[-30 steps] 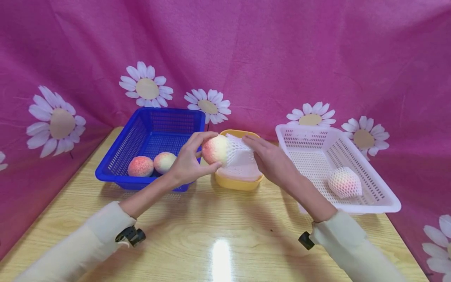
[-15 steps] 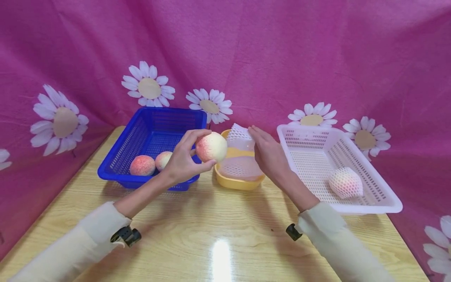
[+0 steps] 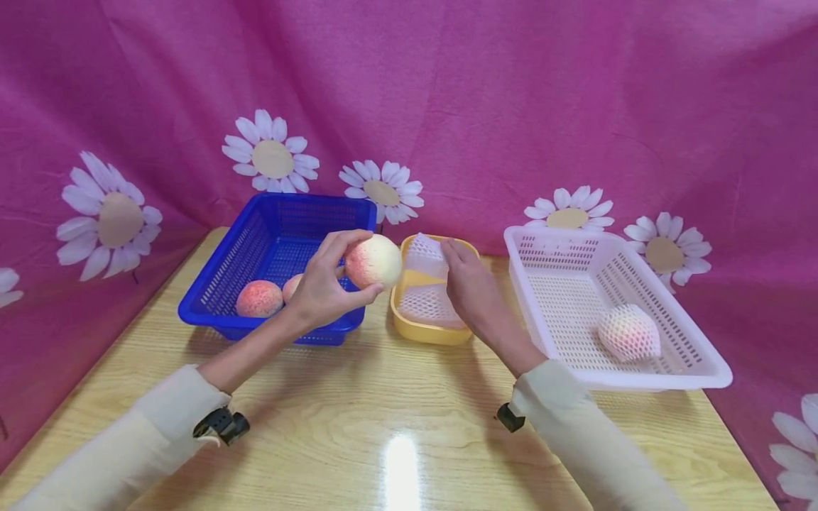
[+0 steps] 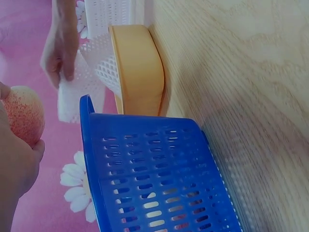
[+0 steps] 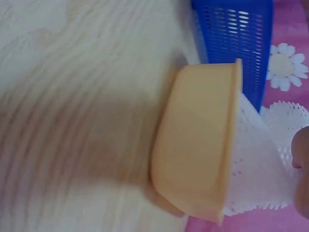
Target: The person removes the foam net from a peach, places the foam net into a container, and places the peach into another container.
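Note:
My left hand (image 3: 322,280) grips a bare peach (image 3: 378,262), red on one side and pale yellow on the other, in the air beside the blue basket (image 3: 220,259). My right hand (image 3: 471,287) pinches a white foam fruit net (image 3: 426,254) above the yellow bin (image 3: 424,333); the left wrist view shows this foam net (image 4: 79,94) hanging limp from the fingers. More foam netting (image 3: 429,305) lies in the yellow bin. One red peach (image 3: 259,299) rests in the blue basket, and another beside it is partly hidden by my left hand.
To the right stands a white basket (image 3: 556,298) holding one peach in a foam net (image 3: 629,332). The yellow bin sits between the two baskets on the wooden table (image 3: 358,419). A pink cloth with daisies (image 3: 447,106) hangs behind.
The foam net has come off the peach and stays with my right hand, which has lowered slightly leftward. My left hand has drawn the bare peach left and a little up, away from the net.

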The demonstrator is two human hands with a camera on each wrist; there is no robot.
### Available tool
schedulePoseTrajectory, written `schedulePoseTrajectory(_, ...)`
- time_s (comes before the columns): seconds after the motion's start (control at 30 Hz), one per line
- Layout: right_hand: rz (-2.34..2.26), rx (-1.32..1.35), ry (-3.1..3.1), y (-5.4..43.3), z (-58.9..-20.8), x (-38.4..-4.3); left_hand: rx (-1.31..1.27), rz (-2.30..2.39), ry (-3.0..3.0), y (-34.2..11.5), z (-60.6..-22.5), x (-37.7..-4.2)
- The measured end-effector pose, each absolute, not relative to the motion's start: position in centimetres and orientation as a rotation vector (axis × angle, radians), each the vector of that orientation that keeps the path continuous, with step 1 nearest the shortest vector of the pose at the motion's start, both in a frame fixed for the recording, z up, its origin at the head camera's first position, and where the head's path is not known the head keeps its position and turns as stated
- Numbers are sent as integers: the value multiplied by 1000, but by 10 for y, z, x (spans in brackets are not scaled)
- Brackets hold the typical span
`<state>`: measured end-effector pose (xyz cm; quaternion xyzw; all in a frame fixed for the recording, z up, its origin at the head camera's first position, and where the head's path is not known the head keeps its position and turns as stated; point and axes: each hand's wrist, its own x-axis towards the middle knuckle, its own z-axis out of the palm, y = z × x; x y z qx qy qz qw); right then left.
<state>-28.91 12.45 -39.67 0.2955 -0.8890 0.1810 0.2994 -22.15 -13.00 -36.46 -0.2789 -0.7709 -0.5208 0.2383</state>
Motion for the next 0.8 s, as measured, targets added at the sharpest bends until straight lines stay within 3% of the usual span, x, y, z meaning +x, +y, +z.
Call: schedulePoseTrajectory(0.8, 417, 835, -2647, 114, -434, -299, -651, -1272, -2161, -159, -373, -232)
